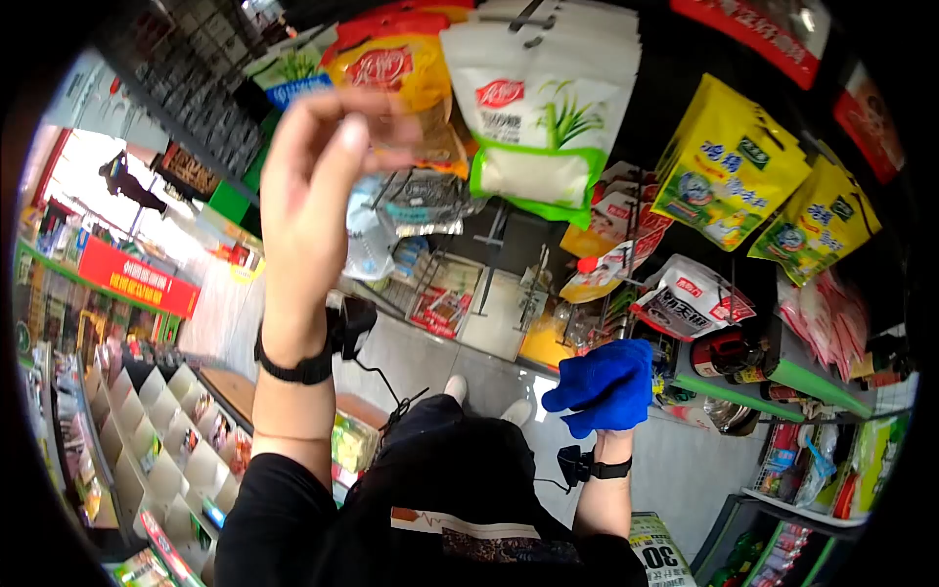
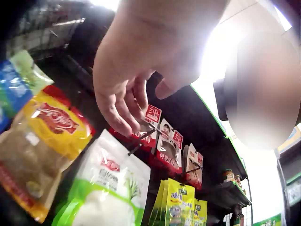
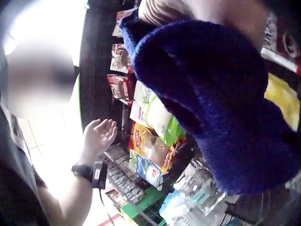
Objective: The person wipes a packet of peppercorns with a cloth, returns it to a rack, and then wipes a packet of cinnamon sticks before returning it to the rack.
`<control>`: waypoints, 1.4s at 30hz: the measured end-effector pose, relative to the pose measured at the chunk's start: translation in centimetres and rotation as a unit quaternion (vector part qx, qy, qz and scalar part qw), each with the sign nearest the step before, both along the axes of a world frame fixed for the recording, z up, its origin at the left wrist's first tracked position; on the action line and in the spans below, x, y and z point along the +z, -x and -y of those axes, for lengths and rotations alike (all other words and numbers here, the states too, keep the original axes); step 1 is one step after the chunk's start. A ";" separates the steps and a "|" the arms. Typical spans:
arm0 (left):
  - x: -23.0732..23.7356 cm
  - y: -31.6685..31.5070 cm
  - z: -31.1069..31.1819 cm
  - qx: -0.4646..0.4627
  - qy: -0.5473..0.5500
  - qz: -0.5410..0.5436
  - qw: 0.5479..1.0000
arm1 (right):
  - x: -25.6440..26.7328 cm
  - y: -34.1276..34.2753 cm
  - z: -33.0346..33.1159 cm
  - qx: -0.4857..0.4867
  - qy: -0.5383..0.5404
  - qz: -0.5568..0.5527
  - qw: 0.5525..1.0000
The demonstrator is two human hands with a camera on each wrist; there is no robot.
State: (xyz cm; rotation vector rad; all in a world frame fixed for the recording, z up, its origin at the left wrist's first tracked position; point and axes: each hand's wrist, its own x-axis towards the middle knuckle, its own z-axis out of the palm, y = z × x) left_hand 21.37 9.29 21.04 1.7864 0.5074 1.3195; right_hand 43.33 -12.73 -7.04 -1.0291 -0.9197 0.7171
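My left hand [image 1: 308,210] is raised in front of hanging bags, its fingers loosely bent with nothing in them. It overlaps a yellow-orange bag [image 1: 430,73] in the head view. Right of it hangs a white and green bag [image 1: 548,73]; in the left wrist view the fingertips appear just above that bag [image 2: 110,174], near a metal hook [image 2: 141,141]. Lower down, my right hand [image 3: 207,12] holds a blue cloth [image 1: 611,382]. The cloth [image 3: 211,99] drapes over that hand and hides its fingers.
Yellow bags [image 1: 729,166] hang at the right, with a white and red packet [image 1: 694,298] below them. Jars stand on a green-edged shelf [image 1: 812,386]. Clear plastic packages [image 1: 372,240] hang under the left hand. A divided white rack [image 1: 147,430] stands at the lower left.
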 end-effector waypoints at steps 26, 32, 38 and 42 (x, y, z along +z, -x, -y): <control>-58.2 26.8 -2.5 -0.071 0.572 -0.405 0.710 | -11.2 22.5 -1.9 0.008 0.254 -0.299 0.920; -72.0 26.0 -5.7 -0.012 0.404 -0.495 0.769 | -21.2 23.9 -2.2 0.006 0.331 -0.133 0.934; -86.6 22.4 -12.2 0.051 0.202 -0.585 0.784 | -29.6 23.0 -1.9 0.014 0.398 0.167 0.902; -92.5 20.0 -16.1 0.097 0.201 -0.603 0.766 | -32.4 22.6 -2.0 0.032 0.413 0.306 0.857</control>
